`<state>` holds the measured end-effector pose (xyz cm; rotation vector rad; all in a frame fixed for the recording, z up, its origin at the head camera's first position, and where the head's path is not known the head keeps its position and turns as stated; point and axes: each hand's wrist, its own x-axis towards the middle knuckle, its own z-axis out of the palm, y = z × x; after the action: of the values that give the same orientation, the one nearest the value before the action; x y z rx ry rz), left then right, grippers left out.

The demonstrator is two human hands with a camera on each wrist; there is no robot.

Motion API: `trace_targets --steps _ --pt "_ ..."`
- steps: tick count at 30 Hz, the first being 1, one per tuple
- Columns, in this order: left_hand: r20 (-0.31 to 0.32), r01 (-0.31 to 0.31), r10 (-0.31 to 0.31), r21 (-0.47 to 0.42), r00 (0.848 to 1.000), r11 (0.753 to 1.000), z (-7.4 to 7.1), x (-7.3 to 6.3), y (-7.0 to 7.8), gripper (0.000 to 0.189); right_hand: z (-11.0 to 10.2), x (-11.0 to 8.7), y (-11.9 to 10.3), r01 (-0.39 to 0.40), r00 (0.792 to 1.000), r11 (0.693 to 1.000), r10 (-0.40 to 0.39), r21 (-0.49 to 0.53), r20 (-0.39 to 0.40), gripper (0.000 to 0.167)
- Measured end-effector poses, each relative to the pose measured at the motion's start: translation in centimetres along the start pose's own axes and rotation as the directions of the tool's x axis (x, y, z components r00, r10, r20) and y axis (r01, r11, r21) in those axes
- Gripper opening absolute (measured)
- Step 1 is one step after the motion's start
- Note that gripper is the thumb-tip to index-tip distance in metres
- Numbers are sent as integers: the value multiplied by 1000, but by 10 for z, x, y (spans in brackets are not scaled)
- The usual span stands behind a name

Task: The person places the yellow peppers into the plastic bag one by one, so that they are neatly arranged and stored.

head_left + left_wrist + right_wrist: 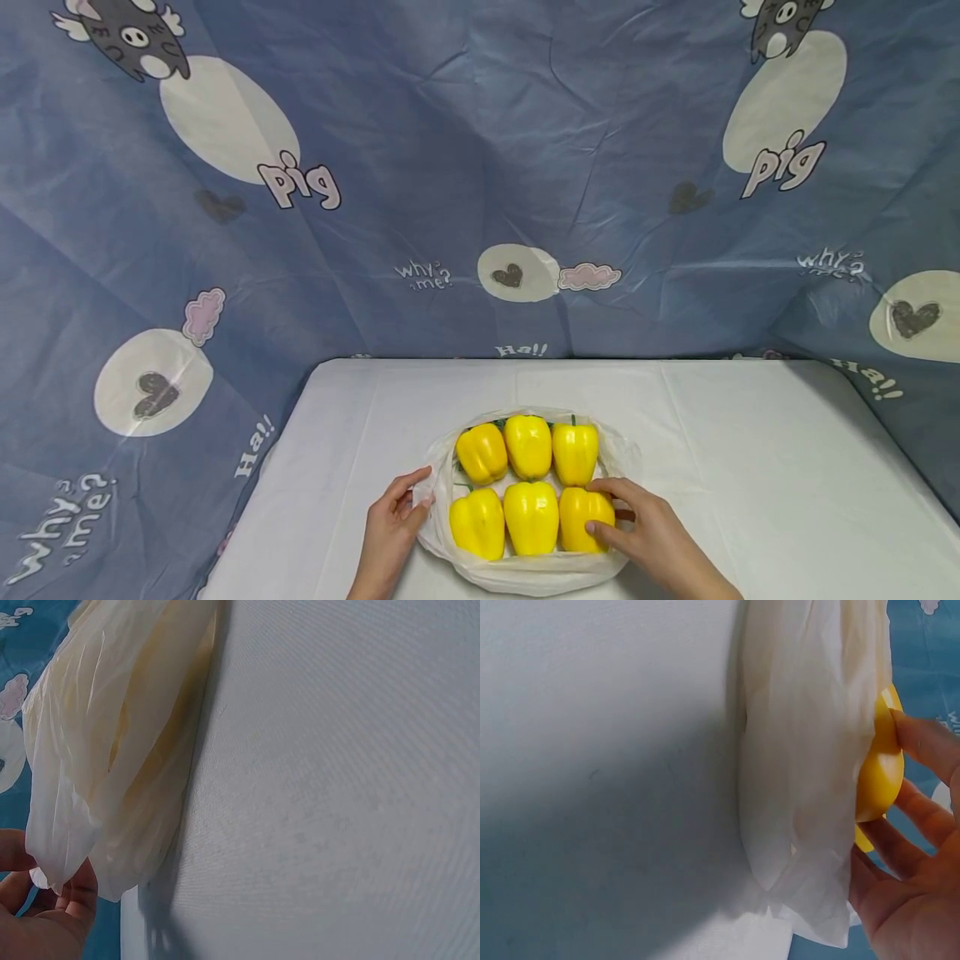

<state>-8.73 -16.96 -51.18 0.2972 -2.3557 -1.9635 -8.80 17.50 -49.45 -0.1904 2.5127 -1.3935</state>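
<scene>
A white plastic bag (pixel 536 575) lies spread on the table with its mouth turned up, and several yellow bell peppers (pixel 531 518) sit inside in two rows. At the bag's left edge, my left hand (pixel 392 521) pinches the thin plastic between thumb and fingers; the left wrist view shows the bag (pixel 82 750) gathered there. My right hand (pixel 652 529) holds the front right bell pepper (pixel 581 518), thumb on the near side and fingers on the far side. In the right wrist view, that pepper (pixel 883 769) sticks out above the bag's rim.
A white cloth covers the table (pixel 735 450) under the bag. Behind and to both sides hangs a blue curtain (pixel 637 108) printed with pigs, hearts and words. Bits of green stem (pixel 573 420) show at the back row of peppers.
</scene>
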Motion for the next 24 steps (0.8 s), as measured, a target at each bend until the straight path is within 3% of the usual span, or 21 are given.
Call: trace_targets --steps 8,16,24 --pt "3 9 -9 1 1000 1000 -1 0 0 41 4 -1 1 55 996 998 -57 -33 -62 39" --pt "2 1 -1 1 1000 1000 -2 -1 0 42 5 1 -1 20 998 1000 -22 -22 -65 39" --pt "0 -9 9 4 1000 1000 -2 1 0 41 6 -1 -1 35 994 998 -40 -48 -99 39"
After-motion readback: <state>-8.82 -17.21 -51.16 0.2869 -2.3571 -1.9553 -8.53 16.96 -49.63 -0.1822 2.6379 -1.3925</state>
